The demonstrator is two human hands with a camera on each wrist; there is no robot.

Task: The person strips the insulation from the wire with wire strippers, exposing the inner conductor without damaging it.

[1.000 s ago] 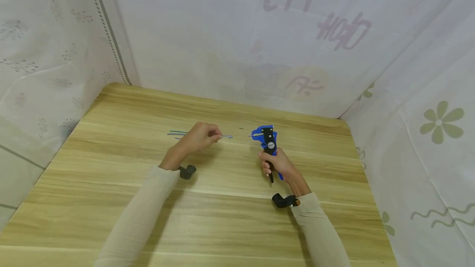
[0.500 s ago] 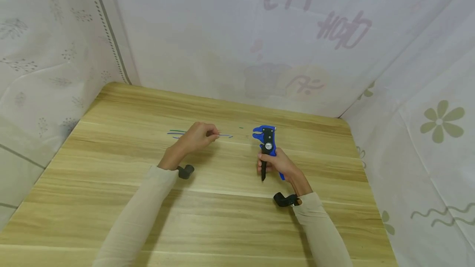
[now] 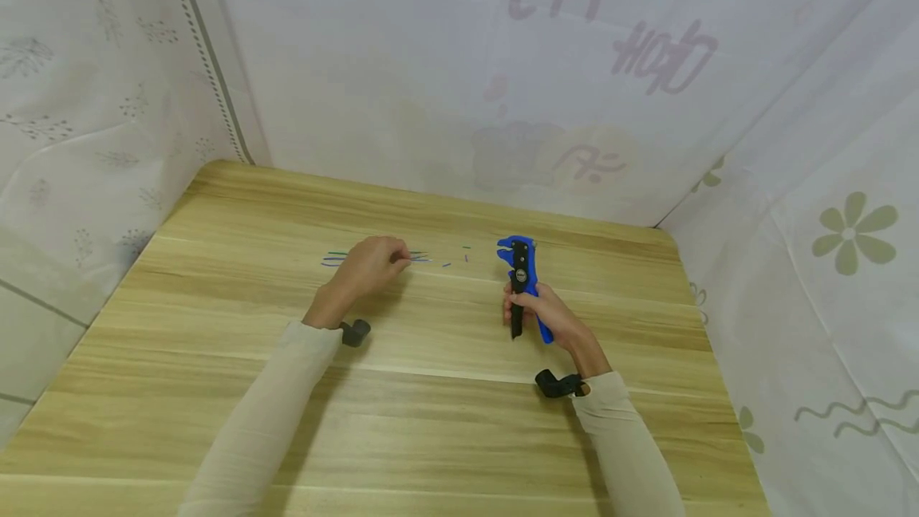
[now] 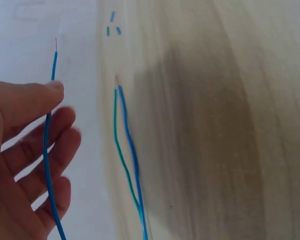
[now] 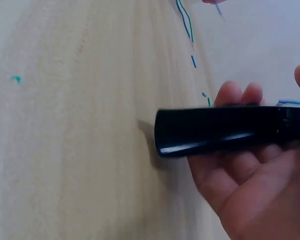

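In the head view, my left hand [image 3: 369, 266] is above the table at left of centre, over some wires. Between thumb and fingers it pinches a blue wire [image 4: 47, 165], whose upper tip shows bare copper. Beneath lie a green wire [image 4: 116, 125] and another blue wire [image 4: 131, 145], both with bare ends. My right hand [image 3: 551, 311] grips a blue and black wire stripper [image 3: 527, 258] by its handles, its head pointing away and its mouth apart. The black handle [image 5: 215, 131] fills much of the right wrist view.
Cut bits of insulation lie between the hands: a green bit [image 4: 108, 31], a blue bit [image 4: 112, 16] and another blue bit [image 4: 118, 30]. The wooden table [image 3: 431, 437] meets a printed cloth wall [image 3: 373, 70] at its back edge. A small green mark [image 5: 16, 79] is on the tabletop.
The wire stripper has shifted slightly right and away, and its handles have spread. A bit at its mouth now lies on the table. My left hand has drawn left with the blue wire.
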